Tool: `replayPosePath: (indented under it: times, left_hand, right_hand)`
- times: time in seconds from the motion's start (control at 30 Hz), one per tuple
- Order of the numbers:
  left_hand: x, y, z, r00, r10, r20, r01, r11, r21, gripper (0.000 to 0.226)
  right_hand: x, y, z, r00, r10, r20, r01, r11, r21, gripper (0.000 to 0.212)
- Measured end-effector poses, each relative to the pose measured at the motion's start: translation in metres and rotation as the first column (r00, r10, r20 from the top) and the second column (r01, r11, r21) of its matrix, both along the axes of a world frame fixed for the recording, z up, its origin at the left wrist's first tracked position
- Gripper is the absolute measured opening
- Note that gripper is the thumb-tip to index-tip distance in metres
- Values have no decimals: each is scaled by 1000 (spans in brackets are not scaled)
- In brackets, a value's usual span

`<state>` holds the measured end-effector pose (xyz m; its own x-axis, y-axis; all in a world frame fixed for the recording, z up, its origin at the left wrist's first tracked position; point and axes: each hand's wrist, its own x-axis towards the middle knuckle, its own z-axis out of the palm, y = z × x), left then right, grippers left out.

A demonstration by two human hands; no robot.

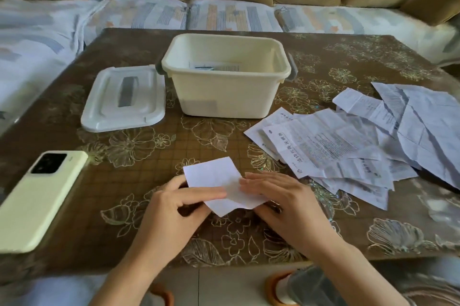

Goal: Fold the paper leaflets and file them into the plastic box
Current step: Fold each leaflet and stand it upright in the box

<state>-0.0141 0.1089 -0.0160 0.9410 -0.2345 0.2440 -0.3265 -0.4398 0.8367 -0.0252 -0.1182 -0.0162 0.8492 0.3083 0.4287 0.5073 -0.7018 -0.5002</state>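
While left hand [171, 208] pinches the leaflet [211, 176], right hand [278, 198] fingers straight, pressing it.

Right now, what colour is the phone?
The phone is pale yellow-green; head view shows it best.

Both forearms reach forward, bare. Left hand [174, 208] apparently pinches the leaflet [211, 175], index finger extended. Right hand [281, 202] presses it, fingers flat.

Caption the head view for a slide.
Left hand pinches, right hand presses a leaflet; open plastic box behind, loose leaflets piled right.
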Motion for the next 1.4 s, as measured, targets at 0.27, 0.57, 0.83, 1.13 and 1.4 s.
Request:
replayPosePath:
  times: [0.27, 0.57, 0.83, 1.13, 1.4]
  left_hand:
    - [-7, 10, -9, 960, 89, 267, -164, 948, 273, 38]
    - [-9, 7, -8, 942, 210, 261, -278, 926, 257, 33]
    - [-3, -8, -2, 903, 368, 222, -424, 844, 329, 16]
    - [-1, -12, -6, 890, 350, 292, -449, 783, 432, 18]
    - [0, -15, -8, 893, 315, 320, -431, 801, 414, 51]
  right_hand:
    - [-13, 5, -4, 998, 69, 4, -69, 997, -23, 16]
    - [-2, 10, 6, 982, -103, -160, 120, 988, 99, 24]
    - [12, 36, -3, 934, -335, -122, 347, 934, 86, 25]
    - [12, 41, -3, 922, -387, -21, 385, 921, -61, 30]
    - [11, 42, -2, 920, -392, 21, 389, 905, -173, 42]
